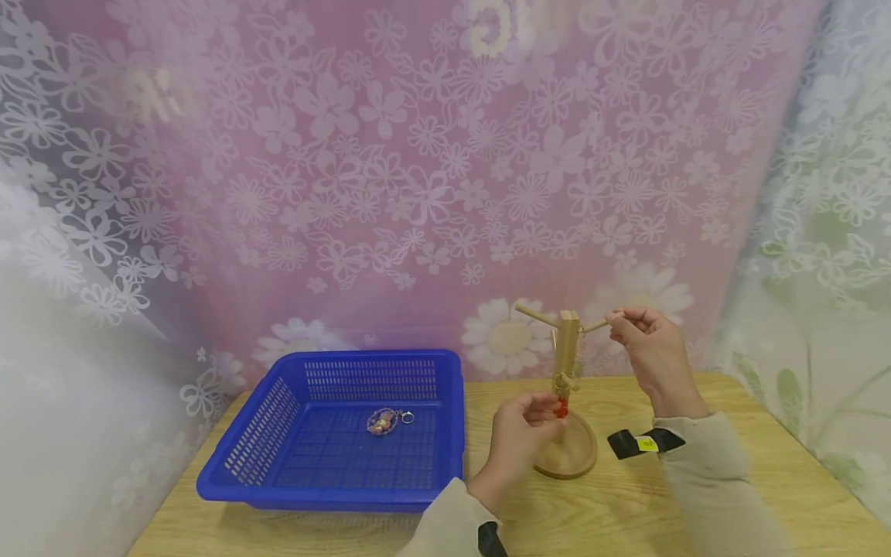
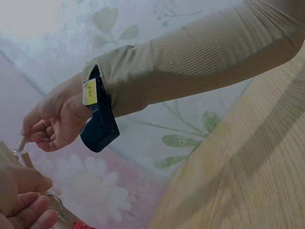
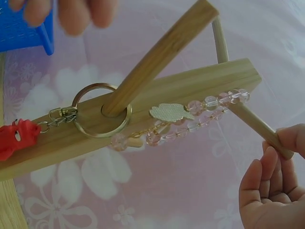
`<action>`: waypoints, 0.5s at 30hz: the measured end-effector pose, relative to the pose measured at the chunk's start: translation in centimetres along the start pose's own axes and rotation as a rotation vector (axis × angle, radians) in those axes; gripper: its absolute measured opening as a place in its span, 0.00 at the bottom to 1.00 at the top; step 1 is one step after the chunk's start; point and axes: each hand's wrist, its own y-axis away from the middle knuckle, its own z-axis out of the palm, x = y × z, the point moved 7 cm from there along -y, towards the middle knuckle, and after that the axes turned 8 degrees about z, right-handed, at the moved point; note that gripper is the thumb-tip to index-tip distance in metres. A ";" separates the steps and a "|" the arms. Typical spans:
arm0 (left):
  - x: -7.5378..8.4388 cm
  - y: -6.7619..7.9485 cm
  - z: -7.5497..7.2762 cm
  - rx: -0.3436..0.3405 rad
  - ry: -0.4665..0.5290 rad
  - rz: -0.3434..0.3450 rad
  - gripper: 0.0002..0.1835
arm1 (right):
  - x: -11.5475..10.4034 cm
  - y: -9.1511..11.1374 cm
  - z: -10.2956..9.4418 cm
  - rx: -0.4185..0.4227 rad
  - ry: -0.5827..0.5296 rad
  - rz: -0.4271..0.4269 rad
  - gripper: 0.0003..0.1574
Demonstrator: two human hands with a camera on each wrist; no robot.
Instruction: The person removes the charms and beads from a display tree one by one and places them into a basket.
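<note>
A wooden stand (image 1: 567, 348) with several pegs rises from a round base (image 1: 569, 462). On its front peg (image 3: 162, 57) hangs a metal key ring (image 3: 95, 134), with a red figure (image 3: 16, 138) on its chain. A bracelet of pink and clear beads (image 3: 195, 108) loops over the right peg (image 3: 261, 129). My right hand (image 1: 653, 352) pinches that peg's outer end between thumb and fingers. Beside the red figure, my left hand (image 1: 518, 433) has loosely bent fingers; in the right wrist view its fingertips (image 3: 74, 19) hang apart from the stand.
Left of the stand, a blue plastic basket (image 1: 334, 497) holds a round charm keychain (image 1: 382, 422). All stand on a wood-grain table (image 1: 626, 510). Flowered curtains (image 1: 418, 155) close off the back and sides.
</note>
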 end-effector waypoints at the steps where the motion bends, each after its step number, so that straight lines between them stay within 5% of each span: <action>1: -0.2 0.1 0.2 0.008 0.013 0.001 0.14 | 0.0 0.0 0.1 -0.005 -0.020 -0.011 0.04; 15: -4.1 0.8 0.5 0.151 0.001 0.007 0.15 | 0.0 0.1 0.3 -0.045 -0.122 -0.089 0.05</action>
